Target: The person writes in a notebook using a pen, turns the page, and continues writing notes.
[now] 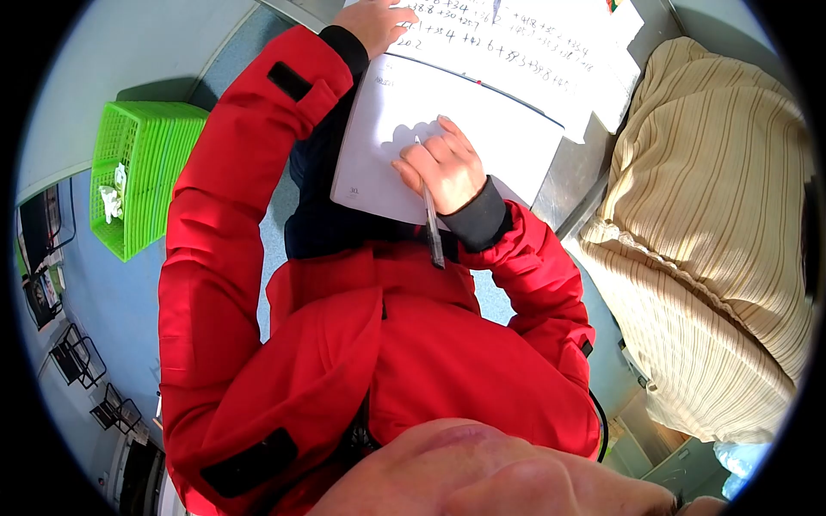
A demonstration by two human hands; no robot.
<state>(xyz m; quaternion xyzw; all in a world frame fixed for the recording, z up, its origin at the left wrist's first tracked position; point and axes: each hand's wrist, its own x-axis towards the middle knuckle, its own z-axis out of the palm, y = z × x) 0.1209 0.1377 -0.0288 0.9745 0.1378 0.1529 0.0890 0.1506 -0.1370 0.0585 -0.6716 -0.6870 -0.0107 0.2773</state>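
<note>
An open notebook [465, 99] lies before me, its lower page mostly blank with a few small marks near the left edge. Rows of handwritten numbers joined by plus signs fill the upper page [516, 43]. My left hand [372, 26] rests at that page's left edge, fingers apart and holding nothing. Over the lower page, my right hand [443, 168] is closed around a pen [431, 225]. The pen's dark end points back toward my red jacket. Fingers hide part of its shaft.
Stacked green plastic baskets [155, 172] stand at the left, with crumpled white scraps in the front one. A large bulk under striped cloth [705, 155] fills the right side. Loose white papers [615, 77] lie beside the notebook on a metal surface [572, 172].
</note>
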